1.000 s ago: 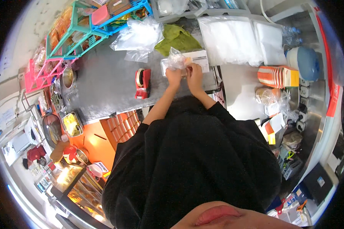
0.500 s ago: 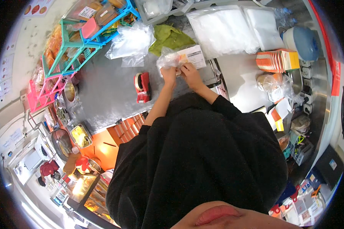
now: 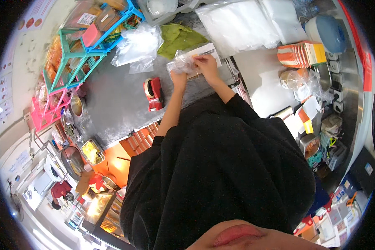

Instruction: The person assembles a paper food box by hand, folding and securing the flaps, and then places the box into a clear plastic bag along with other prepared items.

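Observation:
A crumpled clear plastic bag is bunched up over a white printed paper at the far edge of the dark counter. My left hand is closed on the bag's near end. Just to its right, my right hand lies over the paper with its fingertips pinched at the bag's right side; what exactly they hold is too small to tell. A green cloth lies just beyond the bag. To the left of my left forearm stands a red tape dispenser with a roll of tape.
Clear plastic bags and stacks of white bags lie along the back. Coloured baskets of packaged goods line the left. At right are an orange-striped box and a blue-lidded container. A metal tray holds yellow food.
My right hand has moved away from my left and a little farther over the paper. My left hand stays on the bag. The whole view has shifted slightly.

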